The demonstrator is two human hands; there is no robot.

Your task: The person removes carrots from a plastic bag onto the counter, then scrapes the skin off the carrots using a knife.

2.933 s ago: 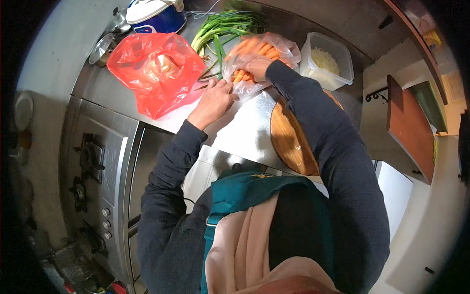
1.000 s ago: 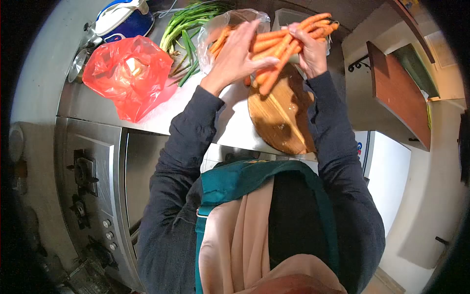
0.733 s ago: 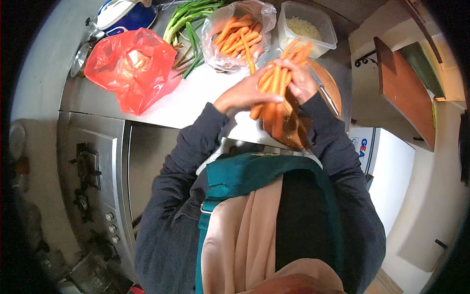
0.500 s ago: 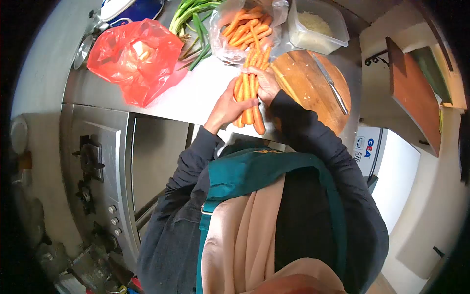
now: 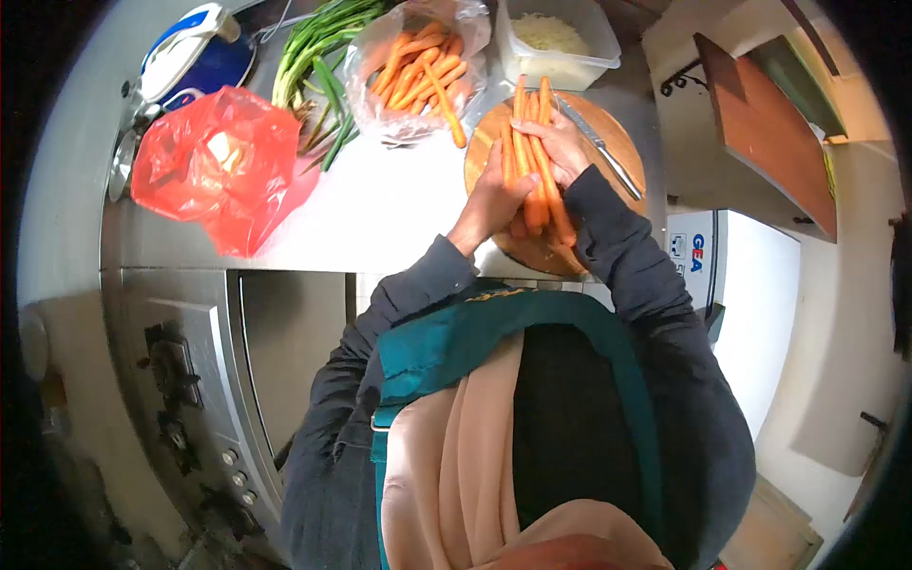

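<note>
Between my two hands is a bunch of several long orange carrots (image 5: pixel 538 204), held lengthwise over the round wooden cutting board (image 5: pixel 608 128). My left hand (image 5: pixel 496 198) wraps the bunch from the left, thumb across the front. On the other side my right hand (image 5: pixel 559 144) closes round the carrots higher up. A knife (image 5: pixel 608 157) with a metal handle lies on the right part of the board. More carrots fill a clear plastic bag (image 5: pixel 366 104) behind and to the left, one of them (image 5: pixel 446 112) hanging over its rim.
A red plastic bag (image 5: pixel 218 180) with something pale inside sits on the left of the counter, near green onions (image 5: pixel 328 95). At the back stand a blue-and-white appliance (image 5: pixel 204 62) and a plastic tub (image 5: pixel 594 68) of white shreds. The stove (image 5: pixel 190 332) is at lower left.
Both hands have carried the carrot bunch right, from in front of the clear bag to over the cutting board. The camera view has also shifted. One carrot now hangs from the bag.
</note>
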